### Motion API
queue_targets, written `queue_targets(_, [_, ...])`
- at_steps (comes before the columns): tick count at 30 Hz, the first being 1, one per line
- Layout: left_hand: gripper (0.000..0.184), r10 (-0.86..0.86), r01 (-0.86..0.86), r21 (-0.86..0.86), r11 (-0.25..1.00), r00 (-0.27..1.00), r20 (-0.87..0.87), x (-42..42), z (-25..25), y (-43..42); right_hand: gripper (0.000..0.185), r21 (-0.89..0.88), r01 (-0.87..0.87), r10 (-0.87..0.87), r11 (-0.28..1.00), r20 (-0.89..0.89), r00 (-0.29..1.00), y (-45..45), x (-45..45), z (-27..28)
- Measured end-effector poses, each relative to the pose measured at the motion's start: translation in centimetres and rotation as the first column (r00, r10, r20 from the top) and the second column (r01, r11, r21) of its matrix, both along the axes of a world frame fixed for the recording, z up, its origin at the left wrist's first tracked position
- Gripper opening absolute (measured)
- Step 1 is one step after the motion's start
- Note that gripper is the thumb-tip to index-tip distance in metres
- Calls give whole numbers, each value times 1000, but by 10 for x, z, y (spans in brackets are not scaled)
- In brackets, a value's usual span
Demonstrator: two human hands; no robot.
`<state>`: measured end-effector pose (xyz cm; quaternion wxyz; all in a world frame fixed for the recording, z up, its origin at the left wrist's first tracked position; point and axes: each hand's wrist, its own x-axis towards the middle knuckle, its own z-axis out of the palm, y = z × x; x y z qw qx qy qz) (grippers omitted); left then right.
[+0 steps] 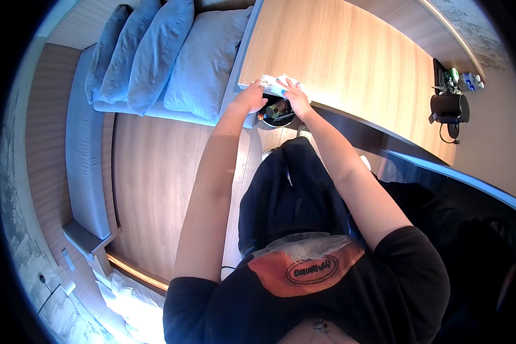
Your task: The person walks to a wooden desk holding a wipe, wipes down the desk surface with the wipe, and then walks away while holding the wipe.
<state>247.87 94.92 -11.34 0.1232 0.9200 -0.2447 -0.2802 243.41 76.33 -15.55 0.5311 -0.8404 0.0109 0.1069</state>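
At the near left corner of the wooden desk, both of my hands are on a crumpled white tissue or cloth [273, 85]. Its exact kind is hard to tell. My left hand [251, 98] grips its left side with bent fingers, the thumb pointing right. From the other side, my right hand [296, 99] holds it, fingertips with blue nails over the top. Directly below the hands, beside the desk edge, stands a dark round bin [280, 123]. Inside lie a bottle [276, 109] with a greenish label and other items, partly hidden by my hands.
The wooden desk [338, 51] runs to the right. On its far end are a black kettle [449, 108], plastic bottles [471, 82] and a black tray [439, 74]. Left of it, a grey-blue bench [89, 149] carries several cushions [203, 63]. My legs stand on a wood-look floor.
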Motion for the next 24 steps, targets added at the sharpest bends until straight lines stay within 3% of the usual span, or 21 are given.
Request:
queue_targets(8, [49,5,-5,-15,1000,1000,14,-2,-3,1,46,74,15,-13,997,-16,1000,3,-4,-3])
queue_targets(14, [47,0,0,-12,1000,1000,30,-7,5,2,43,128,-121,115,984,54,992,-2,-1,-16])
queue_targets(24, [50,32,-28,-58,998,998,56,-16,3,5,39,111,-11,19,994,-69,997,8,-10,-12])
